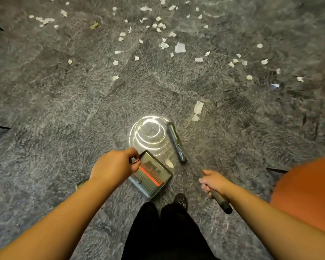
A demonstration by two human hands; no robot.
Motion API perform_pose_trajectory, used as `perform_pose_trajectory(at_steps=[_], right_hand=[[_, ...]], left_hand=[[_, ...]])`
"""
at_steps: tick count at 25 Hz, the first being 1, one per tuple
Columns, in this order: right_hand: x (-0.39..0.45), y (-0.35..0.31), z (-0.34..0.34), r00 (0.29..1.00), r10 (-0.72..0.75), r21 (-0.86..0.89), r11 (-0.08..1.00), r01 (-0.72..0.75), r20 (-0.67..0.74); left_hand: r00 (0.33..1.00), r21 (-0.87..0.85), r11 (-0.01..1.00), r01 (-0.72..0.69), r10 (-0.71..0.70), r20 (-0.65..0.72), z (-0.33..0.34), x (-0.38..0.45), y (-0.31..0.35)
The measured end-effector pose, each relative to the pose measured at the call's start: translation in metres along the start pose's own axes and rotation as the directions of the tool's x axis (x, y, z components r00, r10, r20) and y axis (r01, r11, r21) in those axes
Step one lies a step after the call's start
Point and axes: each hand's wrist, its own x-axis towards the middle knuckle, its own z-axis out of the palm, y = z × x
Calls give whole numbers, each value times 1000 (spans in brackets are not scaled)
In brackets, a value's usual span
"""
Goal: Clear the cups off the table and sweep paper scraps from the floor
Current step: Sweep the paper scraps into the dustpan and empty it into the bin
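Sweeping step: broom and dustpan in hand, scraps not yet gathered.

Head view: the left hand grips the grey rectangular plastic dustpan by its upright handle; the right hand clenches the dark long-handled broom. White torn paper scraps litter the grey marbled floor from 11 to 2 o'clock. Next, reach the broom outward. No cups or bench visible; an orange blur at 4 o'clock is unidentifiable.

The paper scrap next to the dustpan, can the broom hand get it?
Probably yes. The right hand grips the broom, whose head sits just beside that scrap, with bare floor between.
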Motion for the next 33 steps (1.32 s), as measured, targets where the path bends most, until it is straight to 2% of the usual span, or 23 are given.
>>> perform_pose_trajectory(at_steps=[3,8,14,17,26,33], right_hand=[[22,2,25,997,52,1,999,-52,48],[29,-3,60,986,84,45,995,-92,146],[-3,-20,60,972,85,127,985,-115,217],[-26,-21,59,970,83,254,957,-141,227],[-75,-10,69,997,-29,359,934,3,70],[-74,-48,11,992,-118,443,888,126,-46]], left_hand=[[999,-9,1000,8,-8,-39,3,4,-6],[997,4,998,-55,55,-60,8,2,-11],[997,-12,998,-63,62,-40,7,-3,-29],[997,-23,997,-70,69,-29,10,-9,-38],[997,-127,991,-48,39,-68,-5,-11,-52],[984,-125,983,-130,113,-139,-38,63,1]])
